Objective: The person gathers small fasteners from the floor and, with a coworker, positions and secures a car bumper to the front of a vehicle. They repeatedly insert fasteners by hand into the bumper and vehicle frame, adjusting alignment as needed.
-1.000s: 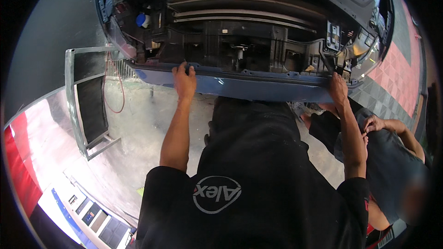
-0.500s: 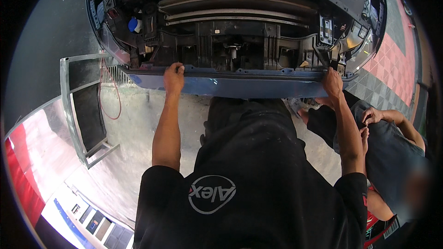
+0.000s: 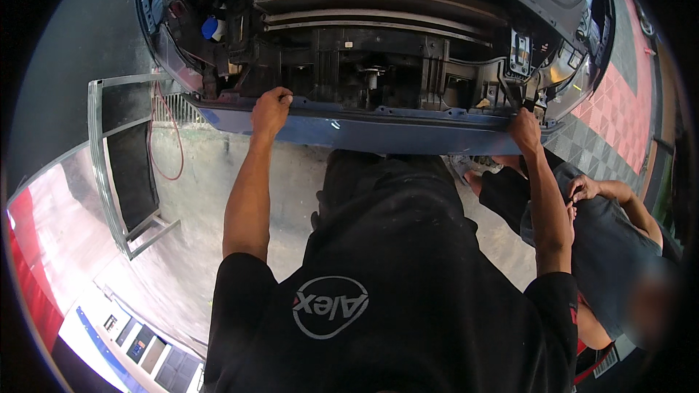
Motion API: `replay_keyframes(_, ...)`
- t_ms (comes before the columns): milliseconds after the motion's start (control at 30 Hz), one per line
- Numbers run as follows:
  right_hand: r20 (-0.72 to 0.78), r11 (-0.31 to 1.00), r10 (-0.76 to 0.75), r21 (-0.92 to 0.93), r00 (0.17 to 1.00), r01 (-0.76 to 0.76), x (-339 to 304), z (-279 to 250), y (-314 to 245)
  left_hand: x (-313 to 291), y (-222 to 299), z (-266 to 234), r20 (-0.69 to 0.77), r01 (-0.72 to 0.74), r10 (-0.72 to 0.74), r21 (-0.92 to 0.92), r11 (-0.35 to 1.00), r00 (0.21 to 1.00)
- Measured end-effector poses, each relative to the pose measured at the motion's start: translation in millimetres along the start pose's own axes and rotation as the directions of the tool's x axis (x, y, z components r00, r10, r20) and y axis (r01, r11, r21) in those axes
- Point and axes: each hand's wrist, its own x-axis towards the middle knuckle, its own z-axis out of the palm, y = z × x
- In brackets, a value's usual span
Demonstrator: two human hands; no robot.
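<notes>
A long blue-grey car bumper [image 3: 393, 135] runs across in front of me, along the open front of a car [image 3: 364, 54]. On its upper edge, left of the middle, my left hand [image 3: 270, 112] is closed, with the thumb on top. Toward the right end, my right hand [image 3: 524, 131] grips the same edge, its fingers partly hidden. Both arms reach forward nearly straight. Behind the bumper show dark brackets, pale crossbars [image 3: 378, 18] and a blue cap [image 3: 210, 28]. The right headlight area [image 3: 564, 69] lies just beyond my right hand.
Close on my right is another person [image 3: 619, 225] in dark clothes, their hands [image 3: 579, 193] together near my right forearm. At left stand a metal frame [image 3: 102, 167] and a thin red hose [image 3: 181, 164]. Grey and red floor tiles [image 3: 615, 102] lie at far right.
My left hand has moved slightly left and up, and the bumper's left end sits a little higher in view. My right hand has stayed in nearly the same place.
</notes>
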Motion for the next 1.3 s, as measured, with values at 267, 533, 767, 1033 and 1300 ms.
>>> replay_keyframes(267,-0.044,0.952,0.292,0.110,0.956,-0.285,-2.8,19.0,-9.2,-9.8,6.9,2.2,-0.068,0.081,-0.083,-0.022,0.996,0.994)
replay_keyframes(533,-0.347,0.998,0.054,0.040,0.936,-0.043,-13.9,2.0,-53.9,0.1,-19.0,23.9,-0.110,-0.076,0.067,-0.079,0.994,0.992)
replay_keyframes(767,-0.133,0.976,0.079,0.212,0.988,-0.050,-39.8,-39.5,-194.0,-2.3,-15.9,14.2,-0.053,-0.068,0.064,-0.086,0.994,0.997)
replay_keyframes(1033,-0.100,0.977,-0.005,0.212,0.995,0.027,-33.9,-8.6,-169.4,0.7,-16.6,11.1,0.000,-0.040,0.040,-0.071,0.997,0.999)
replay_keyframes(1300,0.066,0.993,-0.114,-0.034,0.991,0.116,-23.0,-17.9,-168.8,4.2,-20.1,7.8,0.025,-0.039,0.039,-0.015,0.999,0.999)
